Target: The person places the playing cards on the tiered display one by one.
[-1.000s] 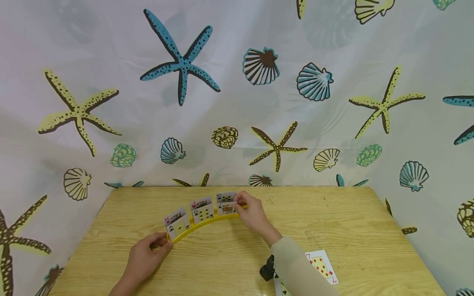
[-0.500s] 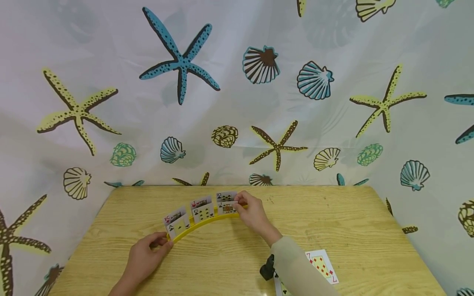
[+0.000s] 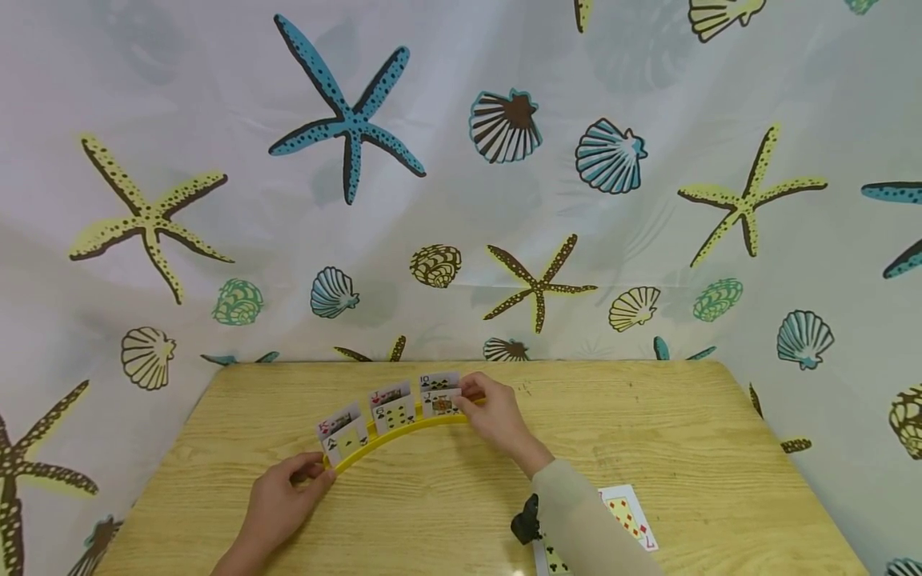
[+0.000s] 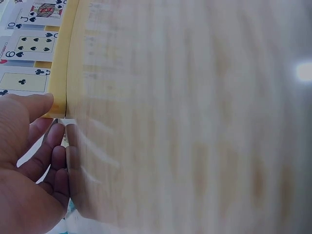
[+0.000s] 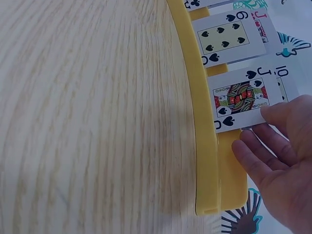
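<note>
A curved yellow card holder (image 3: 399,434) stands on the wooden table with playing cards upright in two rows. My left hand (image 3: 284,492) grips its left end, thumb in front, beside the ace of clubs (image 4: 24,82). At the right end, my right hand (image 3: 497,412) pinches the right edge of the jack of spades (image 5: 241,97), its thumb on the card's face. Behind the jack is a ten (image 3: 439,379), partly covered. The six of spades (image 5: 224,39) stands in the middle, in front of a red jack (image 5: 262,27). Behind the ace shows a red king (image 3: 338,419).
A seven of diamonds (image 3: 628,516) lies on the table at the right, partly under the right sleeve (image 3: 587,512). Near it lies a clubs card (image 3: 553,562), mostly hidden. A black device (image 3: 527,520) sits at the sleeve. Patterned cloth (image 3: 461,200) hangs behind the table.
My right hand and forearm have shifted slightly to the right, and the sleeve covers more of the seven of diamonds. The left hand keeps its hold on the card holder.
</note>
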`<state>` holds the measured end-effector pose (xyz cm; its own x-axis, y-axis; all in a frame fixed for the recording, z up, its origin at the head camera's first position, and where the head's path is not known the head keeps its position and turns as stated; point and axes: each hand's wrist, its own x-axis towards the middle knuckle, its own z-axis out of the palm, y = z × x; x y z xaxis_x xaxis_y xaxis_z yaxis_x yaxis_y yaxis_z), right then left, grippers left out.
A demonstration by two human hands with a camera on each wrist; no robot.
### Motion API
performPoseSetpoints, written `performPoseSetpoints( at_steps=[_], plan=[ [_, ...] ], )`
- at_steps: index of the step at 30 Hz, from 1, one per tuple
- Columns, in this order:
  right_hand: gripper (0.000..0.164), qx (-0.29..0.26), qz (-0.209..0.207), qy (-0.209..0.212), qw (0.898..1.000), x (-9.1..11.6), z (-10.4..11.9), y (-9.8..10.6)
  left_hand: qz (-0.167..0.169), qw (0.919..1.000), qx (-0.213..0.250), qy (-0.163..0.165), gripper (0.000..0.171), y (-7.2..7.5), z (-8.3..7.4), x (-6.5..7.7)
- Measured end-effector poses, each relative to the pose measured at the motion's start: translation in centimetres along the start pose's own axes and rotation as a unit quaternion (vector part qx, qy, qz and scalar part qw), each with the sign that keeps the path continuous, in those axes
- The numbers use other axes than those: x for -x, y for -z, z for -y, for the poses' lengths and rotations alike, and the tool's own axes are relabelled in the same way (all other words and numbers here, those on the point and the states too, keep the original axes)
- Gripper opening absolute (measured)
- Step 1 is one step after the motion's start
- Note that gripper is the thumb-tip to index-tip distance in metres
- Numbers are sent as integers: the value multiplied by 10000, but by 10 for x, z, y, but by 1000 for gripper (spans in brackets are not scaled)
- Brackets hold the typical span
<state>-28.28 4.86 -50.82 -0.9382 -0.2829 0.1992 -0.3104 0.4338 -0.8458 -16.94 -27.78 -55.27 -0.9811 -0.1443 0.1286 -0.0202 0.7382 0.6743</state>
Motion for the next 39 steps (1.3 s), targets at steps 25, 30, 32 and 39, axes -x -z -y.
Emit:
performPoseSetpoints(
  at_steps=[25,30,32,39],
  plan=[
    [23,938,266,264,9949,47,-9,58,-28,9999,51,-106,38,0,1,0],
    [25,1020,214,322,9940,65,-12,72,-9,10000,-4,-49,38,0,1,-1],
    [25,1065,197,315,9936,72,-15,77,3,10000,-24,-29,38,-1,1,-2],
    [27,1177,103,216,9928,96,-24,92,24,10000,38,9,39,-1,2,-2]
  ],
)
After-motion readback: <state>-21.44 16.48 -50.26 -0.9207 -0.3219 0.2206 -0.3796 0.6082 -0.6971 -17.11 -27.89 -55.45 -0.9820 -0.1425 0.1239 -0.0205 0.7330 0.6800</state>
